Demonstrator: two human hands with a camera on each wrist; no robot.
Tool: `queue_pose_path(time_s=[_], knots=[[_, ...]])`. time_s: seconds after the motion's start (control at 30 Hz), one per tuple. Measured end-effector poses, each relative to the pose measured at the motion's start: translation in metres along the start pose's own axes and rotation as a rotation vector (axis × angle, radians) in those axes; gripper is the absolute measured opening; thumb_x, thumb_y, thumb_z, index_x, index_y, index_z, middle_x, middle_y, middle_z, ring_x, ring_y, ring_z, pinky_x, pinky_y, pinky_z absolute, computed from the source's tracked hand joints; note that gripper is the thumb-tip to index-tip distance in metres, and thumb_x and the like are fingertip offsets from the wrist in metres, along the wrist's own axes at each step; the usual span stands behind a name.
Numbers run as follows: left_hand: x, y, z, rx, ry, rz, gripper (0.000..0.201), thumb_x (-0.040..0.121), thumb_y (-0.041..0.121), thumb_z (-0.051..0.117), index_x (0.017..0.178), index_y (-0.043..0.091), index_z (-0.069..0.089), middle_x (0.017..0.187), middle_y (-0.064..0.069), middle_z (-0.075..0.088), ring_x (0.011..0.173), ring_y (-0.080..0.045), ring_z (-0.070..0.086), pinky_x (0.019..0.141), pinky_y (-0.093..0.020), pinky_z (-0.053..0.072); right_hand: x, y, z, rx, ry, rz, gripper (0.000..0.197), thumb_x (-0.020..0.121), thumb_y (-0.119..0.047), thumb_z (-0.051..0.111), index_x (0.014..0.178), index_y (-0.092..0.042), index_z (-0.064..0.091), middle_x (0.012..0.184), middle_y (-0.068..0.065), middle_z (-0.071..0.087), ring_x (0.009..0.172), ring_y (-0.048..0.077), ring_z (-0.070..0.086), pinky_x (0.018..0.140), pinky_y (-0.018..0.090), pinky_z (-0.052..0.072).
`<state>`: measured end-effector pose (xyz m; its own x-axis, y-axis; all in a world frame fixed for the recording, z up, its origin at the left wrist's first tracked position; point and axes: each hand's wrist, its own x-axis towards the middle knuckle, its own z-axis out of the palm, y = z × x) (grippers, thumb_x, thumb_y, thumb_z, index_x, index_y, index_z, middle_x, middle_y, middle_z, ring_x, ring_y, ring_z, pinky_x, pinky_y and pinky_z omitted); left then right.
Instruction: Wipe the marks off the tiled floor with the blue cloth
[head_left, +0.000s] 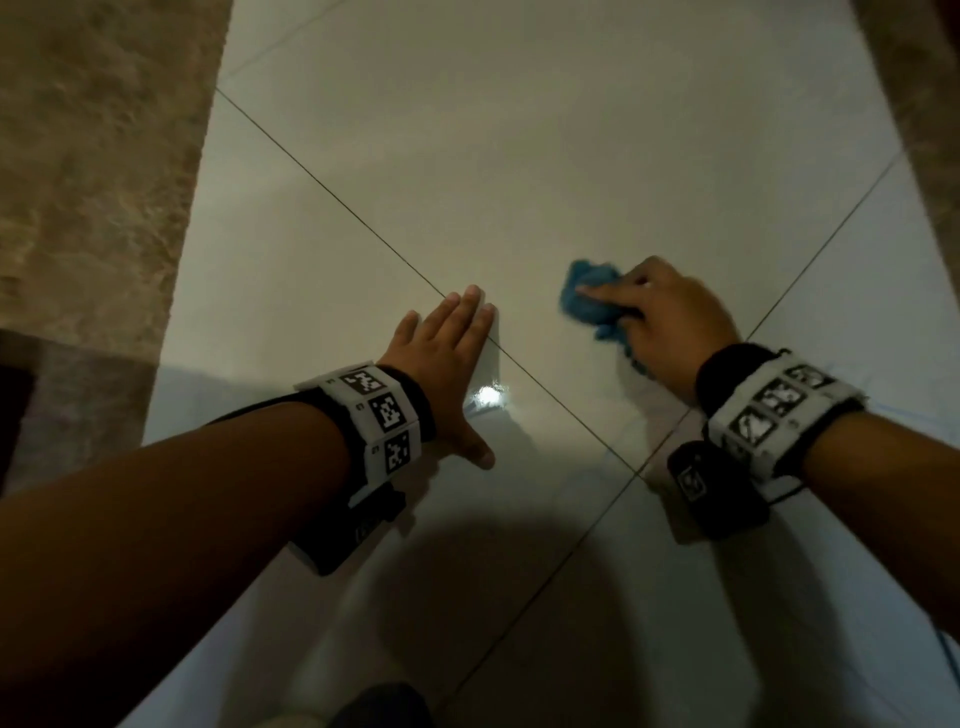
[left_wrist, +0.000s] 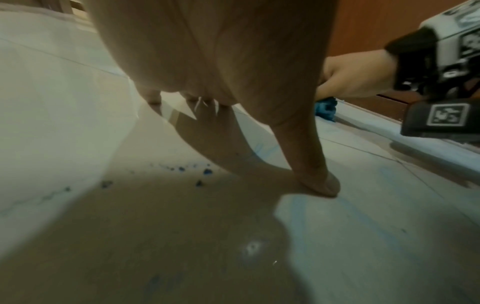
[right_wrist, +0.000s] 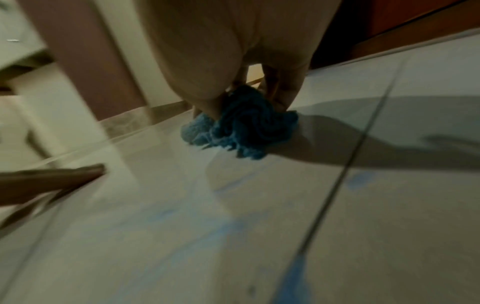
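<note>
Head view: right hand (head_left: 670, 317) grips bunched blue cloth (head_left: 589, 304), left hand (head_left: 447, 364) flat on floor (head_left: 519, 156); balled cloth could just smear blue marks (right_wrist: 207, 236).

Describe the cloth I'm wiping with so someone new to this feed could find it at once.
Start at the pale tiled floor, where two dark grout lines cross between the arms. Just beyond that crossing, on the right, the right hand presses down on the floor. Bunched in its grip is the blue cloth, a small crumpled wad and the only solid, fuzzy blue thing here; the other blue is just faint smears on the tiles.
</note>
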<state>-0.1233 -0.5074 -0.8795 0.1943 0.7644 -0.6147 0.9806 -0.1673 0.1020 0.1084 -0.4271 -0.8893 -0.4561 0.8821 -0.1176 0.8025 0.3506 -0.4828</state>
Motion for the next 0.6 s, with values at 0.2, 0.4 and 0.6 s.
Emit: queue_pose_path(time_s=[0.2, 0.4, 0.6], knots=[[0.002, 0.000, 0.001, 0.003, 0.005, -0.001, 0.150, 0.053, 0.077, 0.073, 0.147, 0.015, -0.027, 0.155, -0.004, -0.032, 0.145, -0.024, -0.021, 0.117, -0.045, -0.006, -0.025, -0.025, 0.015, -0.051, -0.016, -0.019, 0.049, 0.085, -0.005, 0.054, 0.123, -0.036, 0.058, 0.111, 0.007, 0.052, 0.096, 0.035, 0.050, 0.088, 0.032, 0.041], [0.001, -0.002, 0.001, 0.008, 0.011, 0.004, 0.150, 0.053, 0.077, 0.072, 0.148, 0.015, -0.026, 0.156, -0.004, -0.031, 0.146, -0.023, -0.021, 0.117, -0.043, -0.005, -0.024, -0.022, 0.009, -0.116, -0.136, -0.166, 0.046, 0.086, -0.010, 0.055, 0.122, -0.039, 0.058, 0.116, 0.001, 0.052, 0.097, 0.028, 0.051, 0.080, 0.017, 0.029], [0.001, -0.002, 0.002, 0.009, 0.007, 0.002, 0.150, 0.053, 0.077, 0.072, 0.147, 0.015, -0.027, 0.155, -0.003, -0.031, 0.146, -0.022, -0.021, 0.117, -0.042, -0.006, -0.019, 0.023, -0.009, 0.017, 0.091, 0.223, 0.046, 0.087, -0.003, 0.051, 0.123, -0.032, 0.059, 0.108, 0.006, 0.049, 0.095, 0.031, 0.054, 0.086, 0.025, 0.042]])
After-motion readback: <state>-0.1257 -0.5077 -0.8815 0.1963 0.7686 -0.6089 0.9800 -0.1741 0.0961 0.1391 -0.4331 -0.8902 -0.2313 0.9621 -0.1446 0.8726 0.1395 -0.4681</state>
